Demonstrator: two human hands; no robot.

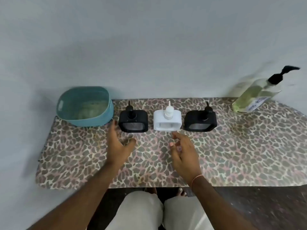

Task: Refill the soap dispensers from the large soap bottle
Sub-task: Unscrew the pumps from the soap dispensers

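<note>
Both your hands hover open over the middle of the tabletop [232,155], gripping nothing: your left hand [117,145] just before the left black dispenser [133,120], your right hand [183,150] just before the white dispenser [167,120]. The right black dispenser [200,120] completes the row along the far edge. The large soap bottle [254,94] stands at the far right corner, a teal tub [85,106] at the far left. The near edge lies bare.

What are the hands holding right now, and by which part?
Nothing. The left hand and right hand hover open above the leopard-print table cover, just short of the black square soap dispenser and white square soap dispenser.
</note>
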